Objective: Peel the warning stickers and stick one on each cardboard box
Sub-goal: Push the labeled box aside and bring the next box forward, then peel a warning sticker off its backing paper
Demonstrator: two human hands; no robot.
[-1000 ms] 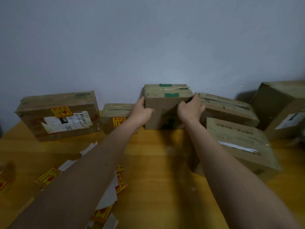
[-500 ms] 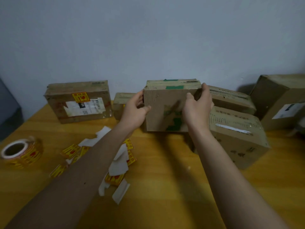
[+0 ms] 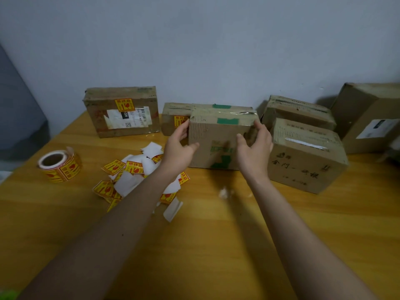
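Note:
Both hands hold a cardboard box with green tape and green print [image 3: 218,137] upright on the table. My left hand [image 3: 178,144] grips its left edge and my right hand [image 3: 255,144] grips its right edge. At the back left a flat box [image 3: 121,111] carries a yellow warning sticker. A small box [image 3: 173,118] behind my left hand also shows one. A roll of yellow warning stickers [image 3: 59,165] lies at the left. Loose stickers and white backing papers [image 3: 134,176] are heaped beside my left forearm.
A box with handwriting [image 3: 303,156] stands right of the held box, a flatter box [image 3: 298,111] behind it, and a large box with a white label [image 3: 372,118] at the far right. The wooden table [image 3: 216,234] meets a grey wall. A small white scrap [image 3: 225,192] lies mid-table.
Both hands have pulled the green-taped box away from the wall toward me and set it down on the table. The view has tilted down, showing the sticker roll.

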